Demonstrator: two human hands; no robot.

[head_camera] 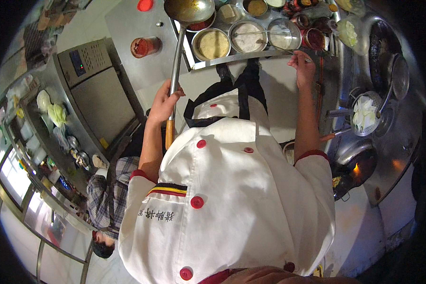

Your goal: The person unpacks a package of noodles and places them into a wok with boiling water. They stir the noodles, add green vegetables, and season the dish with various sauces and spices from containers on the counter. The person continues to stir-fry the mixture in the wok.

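My left hand [165,101] grips the steel handle of a large ladle [177,67], just above its wooden end. The ladle's bowl [190,10] hangs beside and partly over the seasoning containers. My right hand [302,67] is closed on a thin metal spoon [282,49]. The spoon reaches left over a steel bowl of white powder [247,37]; whether its tip touches the powder I cannot tell. A bowl of pale yellow powder [212,44] stands to the left. On the right are a container of whitish contents [284,34] and a jar of dark red contents [314,38].
An open red jar [145,47] stands on the steel counter [122,21]. On the right, white slices lie in a strainer [365,113], with a wok [356,163] and an orange flame nearby. A person in a checked shirt [119,191] is at the left, near shelving with cabbages [56,113].
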